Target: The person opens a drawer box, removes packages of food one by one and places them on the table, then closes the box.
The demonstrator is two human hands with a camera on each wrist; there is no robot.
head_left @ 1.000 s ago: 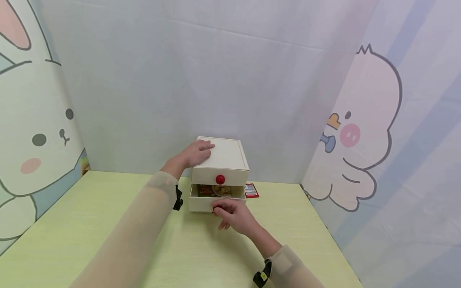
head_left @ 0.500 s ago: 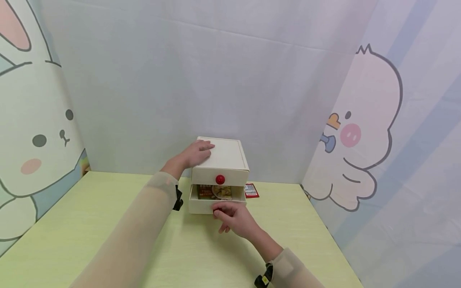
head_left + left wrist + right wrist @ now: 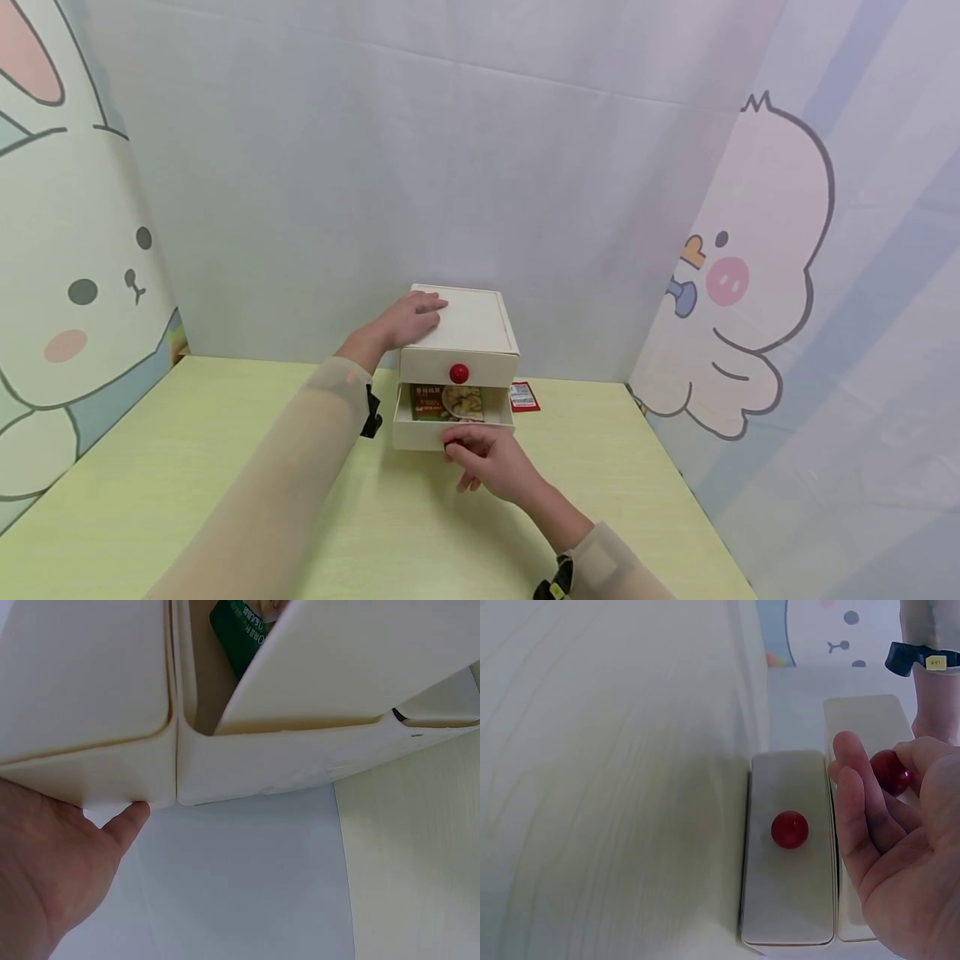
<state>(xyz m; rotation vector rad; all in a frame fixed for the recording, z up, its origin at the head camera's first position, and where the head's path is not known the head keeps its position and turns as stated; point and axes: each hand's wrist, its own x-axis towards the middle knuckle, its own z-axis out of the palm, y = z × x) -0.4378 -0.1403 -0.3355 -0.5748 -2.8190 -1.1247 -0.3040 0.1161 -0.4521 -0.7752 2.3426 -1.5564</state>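
Observation:
A small white two-drawer cabinet [image 3: 476, 321] stands against the backdrop. My left hand [image 3: 408, 319] rests on the left part of its top, fingers extended; in the left wrist view this hand [image 3: 60, 859] touches the cabinet's edge. With thumb and index finger my right hand [image 3: 501, 464] pinches the red knob [image 3: 452, 447] of the lower drawer [image 3: 414, 435], which is pulled partway out. Inside lies a flat package [image 3: 431, 404] with a food picture, partly hidden by the upper drawer. That upper drawer [image 3: 423, 365] is closed, its round red knob [image 3: 459, 373] untouched.
A red and white card [image 3: 524, 397] lies on the pale yellow-green table [image 3: 600, 467], just right of the cabinet. Behind hangs a pale curtain [image 3: 337, 167], with cartoon-printed cloth [image 3: 772, 333] on either side.
The lower drawer has slid further out toward me, along with my right hand on its knob. More of the package shows. My left hand has stayed on the cabinet top.

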